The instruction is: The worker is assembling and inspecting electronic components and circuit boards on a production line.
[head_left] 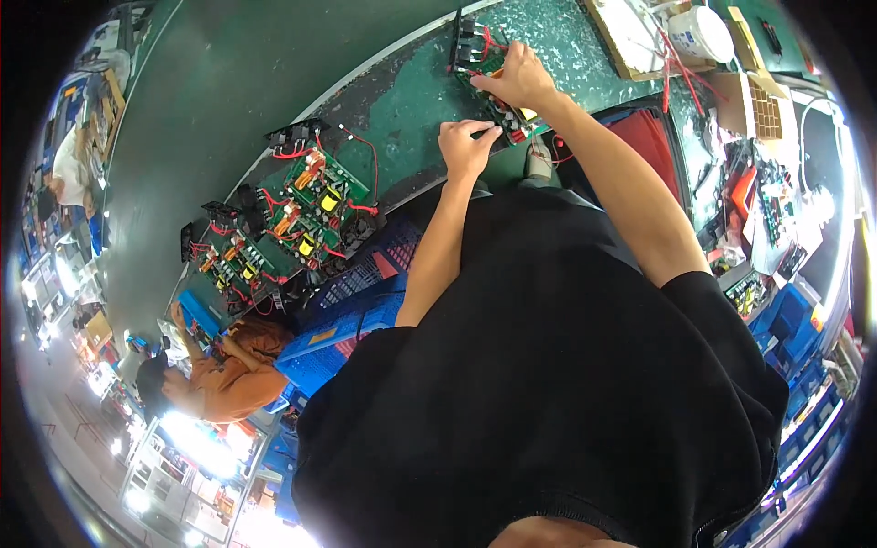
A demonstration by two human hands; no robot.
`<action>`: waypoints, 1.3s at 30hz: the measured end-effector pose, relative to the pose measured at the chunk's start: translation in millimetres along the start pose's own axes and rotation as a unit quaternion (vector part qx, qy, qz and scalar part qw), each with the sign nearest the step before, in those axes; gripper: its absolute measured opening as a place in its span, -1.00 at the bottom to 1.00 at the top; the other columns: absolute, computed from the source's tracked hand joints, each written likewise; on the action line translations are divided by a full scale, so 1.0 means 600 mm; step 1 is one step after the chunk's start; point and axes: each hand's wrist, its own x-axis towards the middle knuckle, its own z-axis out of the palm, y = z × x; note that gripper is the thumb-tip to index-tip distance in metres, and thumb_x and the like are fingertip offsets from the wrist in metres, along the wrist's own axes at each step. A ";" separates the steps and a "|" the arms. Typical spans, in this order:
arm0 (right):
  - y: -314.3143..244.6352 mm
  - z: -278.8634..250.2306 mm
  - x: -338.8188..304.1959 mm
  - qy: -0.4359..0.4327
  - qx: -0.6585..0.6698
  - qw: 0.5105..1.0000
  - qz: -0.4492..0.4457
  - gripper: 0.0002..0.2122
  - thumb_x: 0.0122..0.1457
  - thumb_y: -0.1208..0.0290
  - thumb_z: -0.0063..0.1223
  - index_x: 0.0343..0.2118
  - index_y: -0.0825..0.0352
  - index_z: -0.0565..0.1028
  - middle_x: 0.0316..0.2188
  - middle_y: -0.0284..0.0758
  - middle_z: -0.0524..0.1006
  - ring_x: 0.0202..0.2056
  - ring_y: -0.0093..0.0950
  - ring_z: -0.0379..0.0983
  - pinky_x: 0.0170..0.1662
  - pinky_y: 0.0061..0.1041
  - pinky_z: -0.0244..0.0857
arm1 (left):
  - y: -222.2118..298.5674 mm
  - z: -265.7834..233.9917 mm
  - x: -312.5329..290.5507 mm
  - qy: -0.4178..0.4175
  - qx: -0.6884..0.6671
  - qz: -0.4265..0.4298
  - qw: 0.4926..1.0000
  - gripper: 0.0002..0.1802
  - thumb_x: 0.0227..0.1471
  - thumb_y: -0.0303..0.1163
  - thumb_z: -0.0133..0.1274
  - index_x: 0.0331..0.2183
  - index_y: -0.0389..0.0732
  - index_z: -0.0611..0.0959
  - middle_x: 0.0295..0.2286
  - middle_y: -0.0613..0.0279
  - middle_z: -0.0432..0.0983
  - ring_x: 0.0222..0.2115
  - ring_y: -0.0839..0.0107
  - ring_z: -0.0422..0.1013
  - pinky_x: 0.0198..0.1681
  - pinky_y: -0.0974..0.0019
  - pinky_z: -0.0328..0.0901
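Where hands (523,82) reach circuitry (494,66), scuffed green bench (406,110), cluttered workshop (68,438)

Honestly, no lettering I can read anywhere here. The round white plastic bucket (702,34) up around 1 o'clock has some faint marks on its side, and the blue plastic crate (315,363) toward 8 o'clock carries a small yellowish label-like patch (322,336), both too blurry.

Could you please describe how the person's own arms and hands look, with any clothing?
The top is black, with short sleeves; below them both arms are bare. The left hand and right hand are ungloved; no watch or bracelet shows.
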 end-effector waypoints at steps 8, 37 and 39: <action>-0.044 0.009 0.004 0.020 -0.135 0.986 0.098 0.03 -0.24 -0.27 0.27 0.13 0.52 0.17 0.00 0.17 0.32 0.05 0.04 0.27 0.13 -0.21 0.19 | 0.020 0.006 0.020 0.049 -0.082 -0.157 0.983 -0.74 -0.12 -0.25 0.25 -0.44 -0.27 0.73 -0.56 0.03 0.59 -0.53 0.18 0.53 -0.42 0.28 0.36; 0.139 -0.082 -0.019 0.102 0.203 0.971 0.071 -0.61 0.12 0.19 0.16 -0.05 0.32 0.51 -0.28 -0.24 0.59 -0.27 -0.45 0.52 -0.19 -0.46 0.39 | 0.004 0.019 0.029 0.050 -0.065 -0.186 0.979 -0.52 -0.07 -0.09 0.19 -0.25 -0.32 0.61 -0.42 0.04 0.61 -0.36 0.14 0.53 -0.24 0.17 0.37; 0.176 -0.087 -0.023 -0.020 0.342 0.930 0.136 -0.71 0.14 0.27 0.14 -0.13 0.33 0.56 -0.35 -0.39 0.59 -0.35 -0.64 0.45 -0.27 -0.58 0.36 | 0.011 0.024 0.034 0.037 -0.053 -0.171 0.983 -0.40 -0.04 -0.04 0.20 -0.16 -0.38 0.53 -0.41 0.10 0.57 -0.36 0.26 0.50 -0.20 0.24 0.35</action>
